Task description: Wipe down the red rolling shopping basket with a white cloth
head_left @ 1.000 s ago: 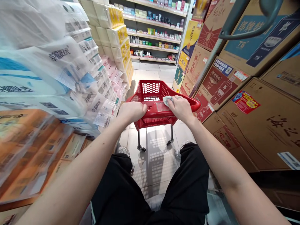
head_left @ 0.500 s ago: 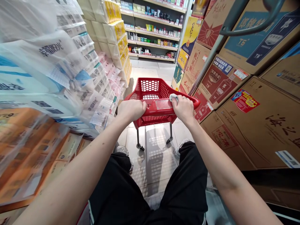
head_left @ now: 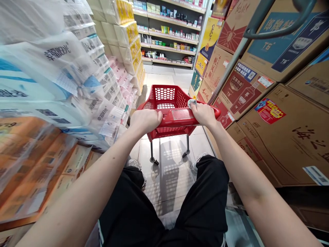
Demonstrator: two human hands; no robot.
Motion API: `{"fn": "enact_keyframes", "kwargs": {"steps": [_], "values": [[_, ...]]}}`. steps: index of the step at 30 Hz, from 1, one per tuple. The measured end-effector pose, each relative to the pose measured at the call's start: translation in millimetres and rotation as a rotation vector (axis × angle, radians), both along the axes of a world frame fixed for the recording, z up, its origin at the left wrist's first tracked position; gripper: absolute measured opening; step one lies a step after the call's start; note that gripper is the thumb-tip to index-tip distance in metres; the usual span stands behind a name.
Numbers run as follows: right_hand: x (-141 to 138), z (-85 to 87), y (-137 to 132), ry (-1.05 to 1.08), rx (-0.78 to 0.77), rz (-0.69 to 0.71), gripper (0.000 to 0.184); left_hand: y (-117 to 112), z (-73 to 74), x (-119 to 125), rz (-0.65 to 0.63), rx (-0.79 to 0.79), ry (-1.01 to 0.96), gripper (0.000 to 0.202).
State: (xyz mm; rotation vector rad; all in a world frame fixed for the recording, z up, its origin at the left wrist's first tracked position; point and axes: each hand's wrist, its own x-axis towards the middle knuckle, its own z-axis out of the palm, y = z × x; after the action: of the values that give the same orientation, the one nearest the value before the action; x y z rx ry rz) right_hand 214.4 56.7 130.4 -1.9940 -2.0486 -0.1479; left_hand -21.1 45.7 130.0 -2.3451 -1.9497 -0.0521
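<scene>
A red plastic shopping cart (head_left: 167, 130) stands in front of me on dark legs with casters, its basket walls perforated. My left hand (head_left: 146, 120) is closed around the left part of the cart's handle (head_left: 167, 118). Farther right on that handle, my right hand (head_left: 204, 114) presses a small crumpled white cloth (head_left: 191, 102) against the red plastic. The cloth pokes out by the thumb and fingers; the rest of it is hidden under the hand. A clear label panel (head_left: 180, 114) lies between both hands. The basket floor is partly hidden by the handle.
Plastic-wrapped tissue packs (head_left: 59, 65) are stacked close on the left, above orange packs (head_left: 33, 161). Cardboard cartons (head_left: 280, 133) rise on the right, with a grey metal handle (head_left: 280, 34) before them. Shelves of toiletries (head_left: 167, 32) stand ahead across the tiled floor (head_left: 167, 77).
My right hand has slid slightly right along the handle with the cloth. My left hand keeps its hold, and the cart has barely moved.
</scene>
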Motion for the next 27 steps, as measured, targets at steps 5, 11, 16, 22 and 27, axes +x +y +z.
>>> {"fn": "enact_keyframes", "kwargs": {"steps": [5, 11, 16, 22, 27], "values": [[-6, -7.5, -5, 0.019, 0.072, -0.053, 0.069, 2, -1.2, -6, -0.001, 0.029, -0.011, 0.063], [-25, -11.4, -17, 0.018, 0.114, -0.071, 0.065, -6, 1.0, 9, -0.019, 0.033, -0.073, 0.066], [-28, -7.5, -9, 0.010, 0.102, -0.024, 0.064, -8, 3.4, 25, 0.005, 0.042, -0.105, 0.069], [-28, -24.0, -23, 0.003, 0.285, 0.056, 0.053, -6, 1.8, 20, 0.017, 0.070, -0.110, 0.064], [-27, -51.6, -45, 0.046, 0.546, 0.135, 0.042, -9, -2.6, 19, 0.013, 0.126, -0.113, 0.064]]}}
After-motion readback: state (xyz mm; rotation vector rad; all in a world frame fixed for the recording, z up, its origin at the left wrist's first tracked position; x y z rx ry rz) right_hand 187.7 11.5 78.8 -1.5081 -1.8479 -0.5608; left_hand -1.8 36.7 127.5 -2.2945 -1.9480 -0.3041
